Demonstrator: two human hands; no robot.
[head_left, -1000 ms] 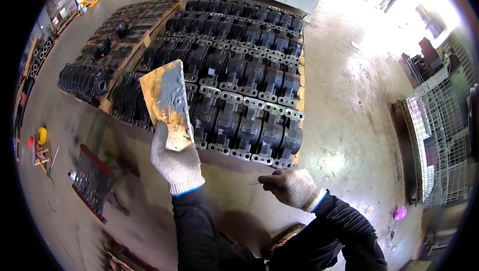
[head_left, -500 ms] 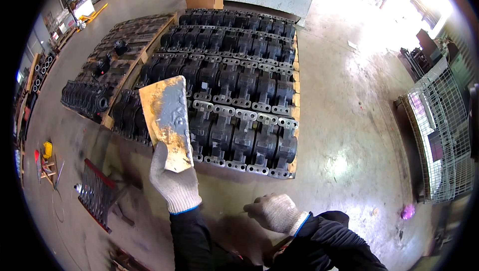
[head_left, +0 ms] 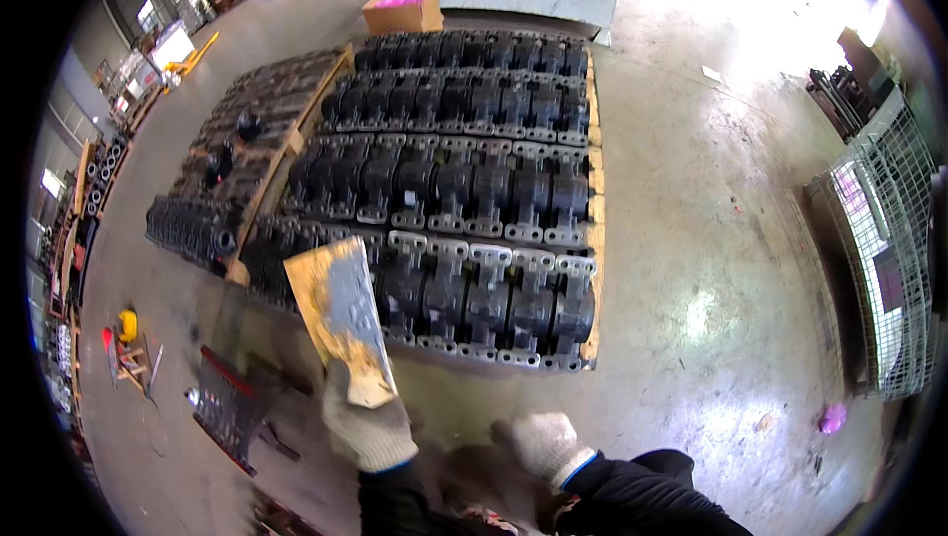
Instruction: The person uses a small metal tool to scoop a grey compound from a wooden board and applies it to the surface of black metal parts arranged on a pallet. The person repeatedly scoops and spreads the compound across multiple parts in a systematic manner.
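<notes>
Where blur allows, the board (head_left: pixel 346 311) juts beyond the left grip (head_left: pixel 372 429).

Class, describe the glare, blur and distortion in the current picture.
Head view: white glare washes out the upper right and shines off the floor; same view, the right hand looks smeared, the board crisper; also there, the cage bends near the black rim.

Off-wht knit gloves (head_left: pixel 549 445) have blue cuff trim (head_left: pixel 576 470) & sleeves (head_left: pixel 637 493) are blk
</notes>
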